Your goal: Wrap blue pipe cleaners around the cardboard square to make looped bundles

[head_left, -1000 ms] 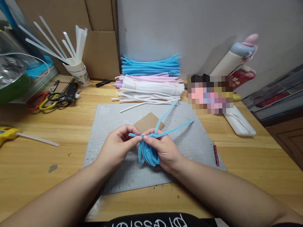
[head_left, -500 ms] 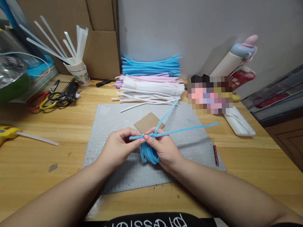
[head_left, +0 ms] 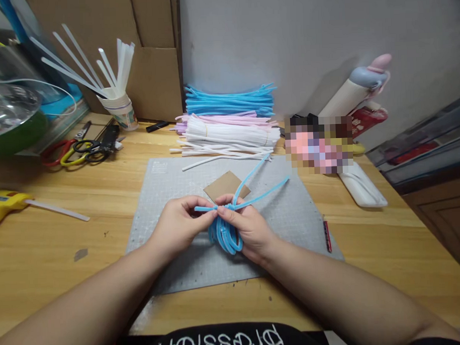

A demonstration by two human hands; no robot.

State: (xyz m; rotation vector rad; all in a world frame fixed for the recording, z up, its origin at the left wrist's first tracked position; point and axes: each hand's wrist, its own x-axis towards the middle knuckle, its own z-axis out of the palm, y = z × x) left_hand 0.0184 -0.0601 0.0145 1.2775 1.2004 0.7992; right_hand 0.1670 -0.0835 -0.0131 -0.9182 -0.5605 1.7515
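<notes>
Both hands meet above the middle of a grey cutting mat [head_left: 155, 195]. A looped bundle of blue pipe cleaners [head_left: 225, 235] hangs below the fingers. My left hand [head_left: 184, 219] pinches the bundle's top at its left side, where a short blue end sticks out to the left. My right hand [head_left: 250, 227] is closed on the bundle's right side, thumb on top. Two long blue ends rise from it, one up toward the white pile, the other to the right. Behind the hands a brown cardboard square [head_left: 226, 185] lies on the mat, partly covered by the fingers.
Blue [head_left: 229, 100] and white pipe cleaners [head_left: 228, 132] are stacked at the back. Scissors [head_left: 88, 150], a paper cup of white sticks [head_left: 122, 113] and a yellow glue gun [head_left: 7, 204] stand or lie left. A red pencil stub [head_left: 327, 236] lies right.
The long blue end on the right has swung upward and its tip is further left. The hanging loops have turned and spread slightly lower. Both hands keep their hold nearly in place.
</notes>
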